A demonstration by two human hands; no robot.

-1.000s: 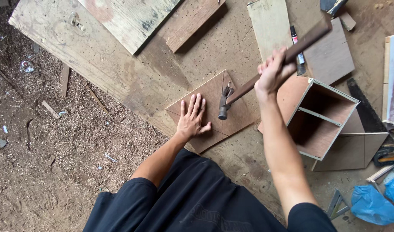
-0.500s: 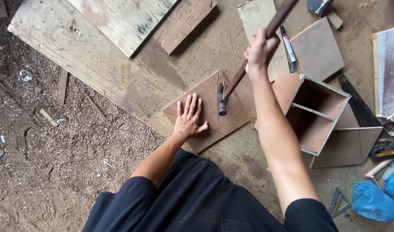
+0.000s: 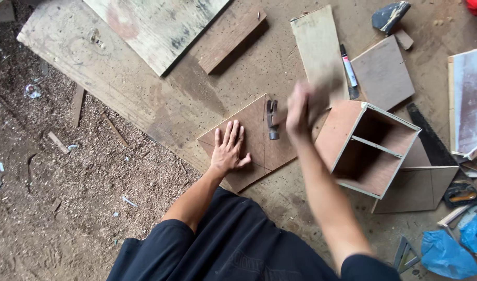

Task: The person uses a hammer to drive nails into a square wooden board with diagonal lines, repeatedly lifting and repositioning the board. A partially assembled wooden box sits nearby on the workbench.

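My left hand (image 3: pixel 229 151) lies flat, fingers spread, on a square brown plywood board (image 3: pixel 251 125) set corner-on atop the big work panel. My right hand (image 3: pixel 303 106) is blurred by motion just right of the board, closed around the handle of a hammer. The metal hammer head (image 3: pixel 272 119) rests on the board's upper right part, a few centimetres from my left fingertips. The handle is smeared and hard to make out.
An open wooden box (image 3: pixel 373 151) with a divider lies to the right of my right arm. Behind it are a long plywood strip (image 3: pixel 319 49), a marker (image 3: pixel 348 70), a square board (image 3: pixel 382 73) and a hand saw (image 3: pixel 431 140). Sawdust floor (image 3: pixel 66 182) is at left.
My right hand has swung the hammer down from its raised position, and the head now meets the board. My left hand has stayed flat on the board.
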